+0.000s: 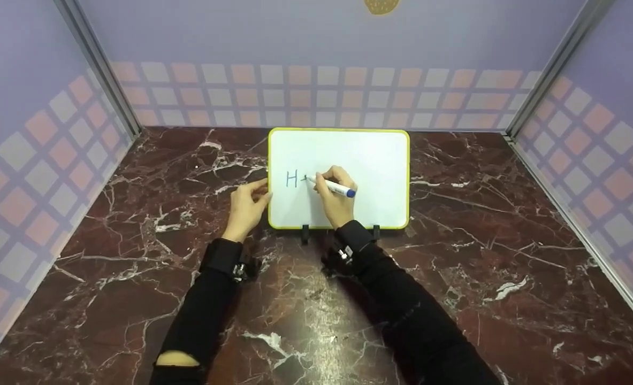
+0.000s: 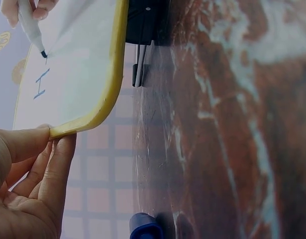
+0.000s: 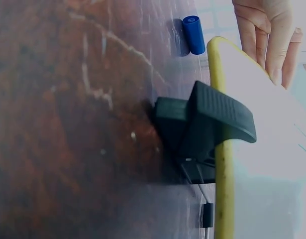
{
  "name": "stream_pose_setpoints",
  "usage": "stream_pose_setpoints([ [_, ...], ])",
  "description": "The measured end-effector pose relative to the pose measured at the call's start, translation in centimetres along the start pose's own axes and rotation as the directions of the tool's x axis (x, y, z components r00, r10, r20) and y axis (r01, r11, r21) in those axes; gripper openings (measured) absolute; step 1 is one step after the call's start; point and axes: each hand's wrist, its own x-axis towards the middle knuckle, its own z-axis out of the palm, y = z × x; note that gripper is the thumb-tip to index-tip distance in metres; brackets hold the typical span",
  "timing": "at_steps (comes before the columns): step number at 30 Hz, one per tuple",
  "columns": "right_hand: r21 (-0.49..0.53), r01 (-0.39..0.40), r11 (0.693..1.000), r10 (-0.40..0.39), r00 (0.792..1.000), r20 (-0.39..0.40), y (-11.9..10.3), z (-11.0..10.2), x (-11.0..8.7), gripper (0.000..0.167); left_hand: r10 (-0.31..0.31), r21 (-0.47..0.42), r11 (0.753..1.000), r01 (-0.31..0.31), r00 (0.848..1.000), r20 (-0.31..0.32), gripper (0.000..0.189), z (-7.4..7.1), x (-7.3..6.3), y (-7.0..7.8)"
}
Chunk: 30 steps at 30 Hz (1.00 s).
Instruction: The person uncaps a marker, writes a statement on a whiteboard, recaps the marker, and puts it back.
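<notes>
To the right of the yellow-rimmed rectangular whiteboard (image 1: 380,176), a wide stretch of dark red marbled surface (image 1: 471,224) leaves passage as far as the purple checked side wall (image 1: 597,144). At the whiteboard's left edge, the left grip (image 1: 245,209) bars the way, with a small blue cylinder (image 3: 194,35) lying nearby; farther left there is room. The right grip (image 1: 337,207) and its white blue-ended marker (image 1: 340,189) obstruct the whiteboard's middle, leaving its upper and right parts reachable. Below it, black plastic supports (image 1: 305,234) jut forward, and black-sleeved forearms (image 1: 412,315) flank a lane. Clearance behind it cannot be judged.
</notes>
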Motion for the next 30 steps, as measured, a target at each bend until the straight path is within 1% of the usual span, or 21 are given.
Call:
stream_pose_setpoints([
  [5,0.031,-0.015,0.999,0.013,0.999,0.053,0.7,0.0,-0.1,0.016,-0.014,0.012,1.000,0.014,1.000,0.015,0.038,0.0,-0.1,0.2],
  [9,0.030,-0.009,1.000,0.006,0.995,0.098,0.7,-0.1,-0.3,0.017,-0.008,0.022,1.000,0.008,1.000,0.003,0.037,0.0,0.0,0.2],
  [13,0.025,-0.026,0.999,0.023,0.993,0.114,0.6,-0.4,-0.4,0.019,-0.007,0.022,1.000,0.007,1.000,-0.006,0.037,0.0,0.0,0.3],
  [16,0.013,-0.042,0.999,0.040,0.994,0.102,0.5,-0.8,-0.5,0.021,-0.010,0.020,1.000,0.010,1.000,-0.008,0.037,0.0,0.0,0.2],
  [20,-0.002,-0.029,1.000,0.029,0.997,0.073,0.2,-1.1,-0.4,0.020,-0.014,0.012,1.000,0.014,1.000,-0.011,0.036,0.0,0.1,0.3],
  [27,0.011,-0.017,1.000,0.017,1.000,0.002,-2.2,-1.9,0.1,0.018,-0.013,0.031,0.999,0.013,1.000,-0.001,0.037,0.0,0.0,0.1],
  [30,0.014,-0.012,1.000,0.012,1.000,-0.005,-2.8,-2.1,0.6,0.017,-0.009,0.027,1.000,0.009,1.000,-0.001,0.037,0.0,0.0,0.2],
])
